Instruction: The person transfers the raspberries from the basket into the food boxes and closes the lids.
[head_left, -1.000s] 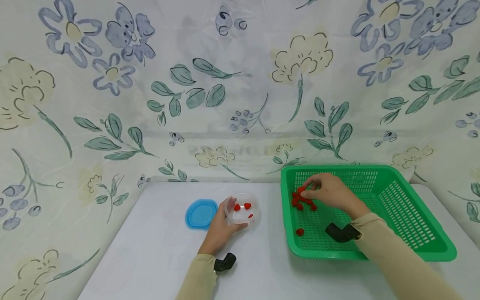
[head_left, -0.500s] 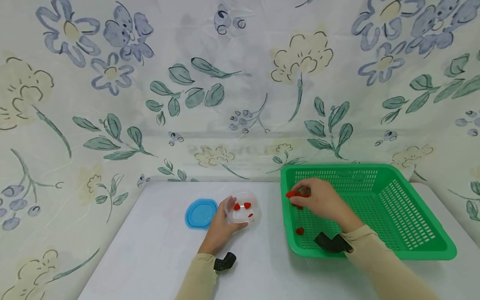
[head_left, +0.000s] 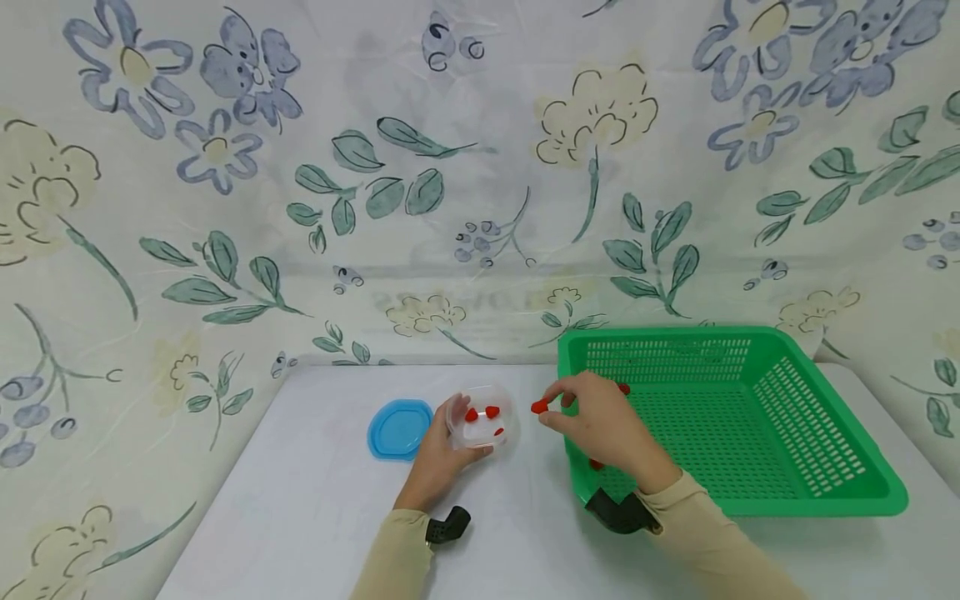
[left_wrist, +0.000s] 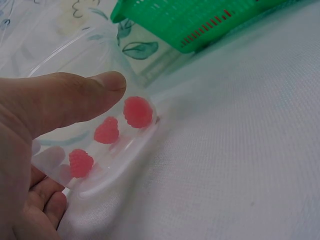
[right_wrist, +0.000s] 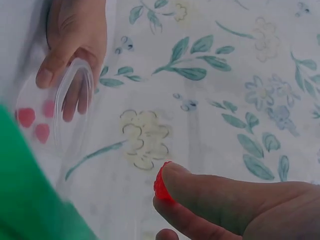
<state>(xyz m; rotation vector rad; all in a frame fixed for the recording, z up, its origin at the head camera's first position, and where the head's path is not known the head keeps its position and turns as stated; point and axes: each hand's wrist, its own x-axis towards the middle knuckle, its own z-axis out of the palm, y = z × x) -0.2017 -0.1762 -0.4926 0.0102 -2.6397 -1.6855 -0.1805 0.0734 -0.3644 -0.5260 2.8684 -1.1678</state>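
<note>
Red berry (head_left: 539,407) is pinched in your right hand (head_left: 600,425); your left hand (head_left: 441,460) grips clear cup (head_left: 480,432). Seemingly transfer step; next move likely needs leftward carry, gentle release inside.

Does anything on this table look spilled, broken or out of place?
Nothing stands out. The left hand holds the clear cup with three berries inside, the right hand pinches another berry, the blue lid lies nearby, and no spill or damage shows.
</note>
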